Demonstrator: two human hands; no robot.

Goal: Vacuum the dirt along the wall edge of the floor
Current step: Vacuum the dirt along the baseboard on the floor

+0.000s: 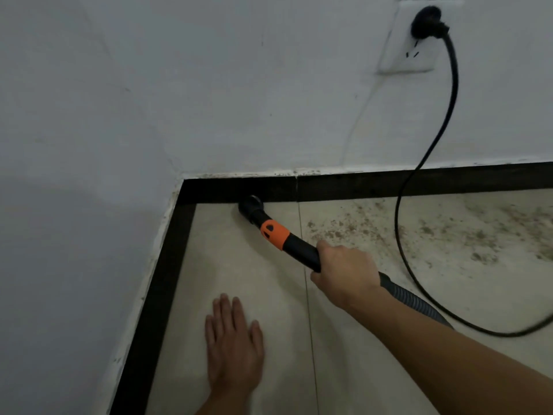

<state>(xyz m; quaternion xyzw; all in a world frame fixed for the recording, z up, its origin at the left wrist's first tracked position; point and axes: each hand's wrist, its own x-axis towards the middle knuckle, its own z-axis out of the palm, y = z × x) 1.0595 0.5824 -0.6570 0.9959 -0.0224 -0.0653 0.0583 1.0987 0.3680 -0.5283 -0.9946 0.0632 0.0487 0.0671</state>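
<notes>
My right hand (344, 272) grips the black vacuum wand (299, 245), which has an orange collar (274, 232). The wand's round black nozzle (250, 205) sits on the floor against the dark skirting (359, 187) of the back wall, near the corner. A grey ribbed hose (413, 304) runs back from under my right wrist. Brown dirt (434, 232) is scattered over the pale tile to the right of the nozzle, up to the wall edge. My left hand (233, 345) lies flat on the tile, fingers straight, holding nothing.
A black power cord (401, 205) hangs from a plug (428, 23) in the wall socket (407, 46) and loops across the dirty tile to the right. Dark skirting (158, 295) also lines the left wall. A tile joint (308, 310) runs between my hands.
</notes>
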